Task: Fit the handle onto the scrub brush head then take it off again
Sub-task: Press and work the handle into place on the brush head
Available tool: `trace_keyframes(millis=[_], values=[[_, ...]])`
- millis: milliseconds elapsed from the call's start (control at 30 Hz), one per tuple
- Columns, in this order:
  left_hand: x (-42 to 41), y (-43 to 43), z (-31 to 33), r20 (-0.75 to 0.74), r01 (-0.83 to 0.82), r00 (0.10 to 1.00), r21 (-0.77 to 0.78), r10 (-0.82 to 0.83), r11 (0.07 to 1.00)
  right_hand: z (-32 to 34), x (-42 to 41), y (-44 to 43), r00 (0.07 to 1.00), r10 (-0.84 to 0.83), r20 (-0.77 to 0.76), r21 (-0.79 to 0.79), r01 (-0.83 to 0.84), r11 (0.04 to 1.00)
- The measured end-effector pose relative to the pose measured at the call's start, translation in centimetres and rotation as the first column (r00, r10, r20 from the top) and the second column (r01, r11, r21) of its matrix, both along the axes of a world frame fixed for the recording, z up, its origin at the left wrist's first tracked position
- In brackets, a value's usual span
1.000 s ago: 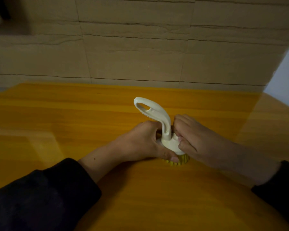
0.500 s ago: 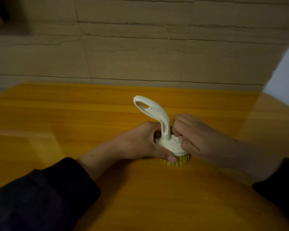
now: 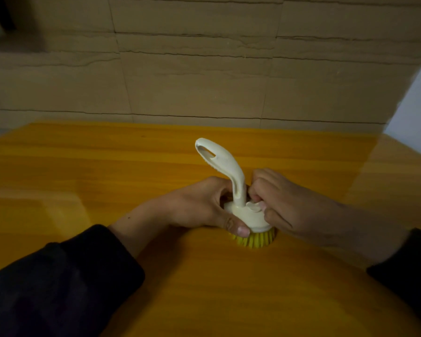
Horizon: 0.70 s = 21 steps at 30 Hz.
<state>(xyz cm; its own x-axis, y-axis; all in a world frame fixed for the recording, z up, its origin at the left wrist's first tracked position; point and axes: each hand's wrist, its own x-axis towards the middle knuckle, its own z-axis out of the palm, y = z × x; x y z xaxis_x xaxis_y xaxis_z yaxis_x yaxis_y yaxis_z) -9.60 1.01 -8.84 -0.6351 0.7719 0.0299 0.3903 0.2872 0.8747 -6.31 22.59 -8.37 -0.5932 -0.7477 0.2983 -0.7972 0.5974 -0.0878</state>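
Brush head bristles-down on bench, centre; handle seated upright, tip leaning 11 o'clock. Left hand clamps head; right hand pinches tab at handle base.

We read no text, label, brand or number anywhere: not on objects, not on surfaces.

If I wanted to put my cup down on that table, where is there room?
Nearly everywhere: the orange table is bare left of the left hand, right of the right hand, and behind the handle toward the wall. Only the middle, around the brush head, is crowded.
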Motion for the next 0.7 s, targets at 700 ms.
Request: trace_keyframes(millis=[700], values=[[1.3,1.1,-1.5,-0.362,-0.281,0.89,0.04,0.276,0.959,-1.1,0.5,-0.4,0.936,-0.345,-0.067,-0.343,0.303,0.889]])
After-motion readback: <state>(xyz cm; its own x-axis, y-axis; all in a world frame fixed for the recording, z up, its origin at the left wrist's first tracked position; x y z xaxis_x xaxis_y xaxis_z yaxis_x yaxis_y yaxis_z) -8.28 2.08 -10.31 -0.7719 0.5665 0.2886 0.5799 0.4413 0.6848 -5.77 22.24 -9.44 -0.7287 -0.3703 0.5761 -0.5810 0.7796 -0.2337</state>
